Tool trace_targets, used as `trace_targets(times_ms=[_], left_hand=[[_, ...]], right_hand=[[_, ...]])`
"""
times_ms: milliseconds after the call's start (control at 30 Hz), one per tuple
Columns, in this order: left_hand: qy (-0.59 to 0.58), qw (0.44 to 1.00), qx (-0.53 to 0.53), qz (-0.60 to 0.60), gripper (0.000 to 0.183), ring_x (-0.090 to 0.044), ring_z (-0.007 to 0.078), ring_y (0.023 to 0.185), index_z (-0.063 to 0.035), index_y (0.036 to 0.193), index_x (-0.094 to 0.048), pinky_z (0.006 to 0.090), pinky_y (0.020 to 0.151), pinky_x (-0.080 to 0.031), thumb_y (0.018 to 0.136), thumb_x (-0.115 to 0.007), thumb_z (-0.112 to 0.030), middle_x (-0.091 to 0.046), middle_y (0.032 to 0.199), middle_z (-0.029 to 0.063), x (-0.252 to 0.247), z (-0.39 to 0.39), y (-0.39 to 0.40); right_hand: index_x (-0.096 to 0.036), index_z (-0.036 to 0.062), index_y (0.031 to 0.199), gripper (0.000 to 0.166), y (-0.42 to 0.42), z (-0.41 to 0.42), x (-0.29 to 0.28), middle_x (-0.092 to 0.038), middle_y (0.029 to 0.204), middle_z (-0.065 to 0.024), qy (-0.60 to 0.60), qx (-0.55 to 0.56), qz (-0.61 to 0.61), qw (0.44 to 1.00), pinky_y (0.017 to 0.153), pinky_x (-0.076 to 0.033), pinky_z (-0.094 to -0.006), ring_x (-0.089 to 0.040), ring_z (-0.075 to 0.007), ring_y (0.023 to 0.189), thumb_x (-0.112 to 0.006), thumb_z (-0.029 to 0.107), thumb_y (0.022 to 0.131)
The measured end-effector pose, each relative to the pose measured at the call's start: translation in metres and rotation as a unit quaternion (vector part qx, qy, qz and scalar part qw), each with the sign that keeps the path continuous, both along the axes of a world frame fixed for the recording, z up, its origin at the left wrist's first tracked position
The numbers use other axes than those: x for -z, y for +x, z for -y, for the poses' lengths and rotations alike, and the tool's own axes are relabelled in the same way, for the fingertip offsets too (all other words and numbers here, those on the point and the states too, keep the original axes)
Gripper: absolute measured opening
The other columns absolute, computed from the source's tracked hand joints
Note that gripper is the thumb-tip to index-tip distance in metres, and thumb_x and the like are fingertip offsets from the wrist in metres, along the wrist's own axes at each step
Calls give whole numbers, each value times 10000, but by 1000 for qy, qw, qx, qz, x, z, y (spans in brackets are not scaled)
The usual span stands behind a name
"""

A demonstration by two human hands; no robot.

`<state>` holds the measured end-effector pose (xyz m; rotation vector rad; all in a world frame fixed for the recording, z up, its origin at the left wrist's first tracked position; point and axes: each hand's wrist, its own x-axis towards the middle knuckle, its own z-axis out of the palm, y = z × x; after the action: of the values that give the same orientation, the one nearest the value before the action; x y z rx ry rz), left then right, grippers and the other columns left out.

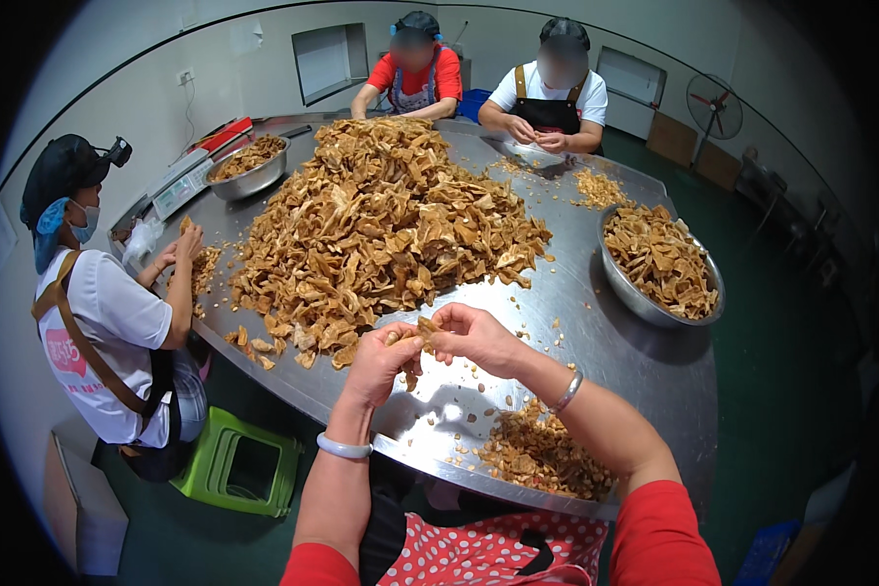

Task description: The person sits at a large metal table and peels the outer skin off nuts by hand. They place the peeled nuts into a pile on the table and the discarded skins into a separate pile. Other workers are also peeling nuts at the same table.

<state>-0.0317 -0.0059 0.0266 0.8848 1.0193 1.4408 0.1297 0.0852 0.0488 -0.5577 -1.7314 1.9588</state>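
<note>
My left hand (390, 360) and my right hand (472, 338) meet over the near part of a stainless steel table (633, 410). Between their fingertips they grip a brown dried food piece (426, 331); its exact kind is unclear. Another bit hangs below my left fingers. Beyond my hands rises a large heap of similar brown dried pieces (381, 227). Small broken bits and pale seed-like crumbs (546, 450) lie in a pile at the near edge, beneath my right forearm, with more scattered around it.
A steel bowl of dried pieces (663, 267) stands at the right, another bowl (247, 168) at the back left beside a scale (182, 192). One co-worker (106, 293) works at the left, two (414, 73) across the table. A green plastic stool (242, 465) stands lower left.
</note>
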Motion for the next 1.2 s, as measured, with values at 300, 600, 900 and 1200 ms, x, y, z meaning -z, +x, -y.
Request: trace_targets(times_ms=[300, 600, 900, 1200], left_hand=[[-13, 993, -37, 115, 113, -544, 161, 520, -12, 843, -538, 273, 507, -476, 836, -583, -115, -540, 658, 38, 8, -7, 2], [32, 963, -81, 256, 113, -535, 183, 555, -66, 888, -503, 333, 545, -502, 842, -566, -147, -576, 795, 94, 7, -2, -30], [74, 947, -126, 286, 179, -465, 149, 557, -98, 997, -499, 281, 509, -424, 836, -565, -142, -572, 845, 70, 1, 14, -68], [-59, 991, -114, 49, 234, -551, 138, 555, -80, 803, -522, 265, 501, -485, 917, -520, -285, -553, 694, 29, 14, 6, -60]], right_hand=[[-560, -20, 959, 144, -3, -3, 8, -605, 747, -61, -5, 13, 16, 1000, 599, -496, -252, -586, -111, 652, -591, 89, 870], [-664, 1, 973, 287, 7, 3, -14, -674, 836, -153, 314, -161, 418, 837, 695, -512, -276, -657, -147, 729, -566, 253, 879], [-625, 4, 992, 213, -73, -23, 58, -607, 977, -167, 522, 23, 229, 822, 822, -473, -386, -587, -313, 920, -539, 82, 813], [-648, 9, 940, 158, -74, -35, 73, -641, 883, -144, 339, 90, 183, 918, 714, -490, -353, -621, -283, 757, -581, 123, 853]])
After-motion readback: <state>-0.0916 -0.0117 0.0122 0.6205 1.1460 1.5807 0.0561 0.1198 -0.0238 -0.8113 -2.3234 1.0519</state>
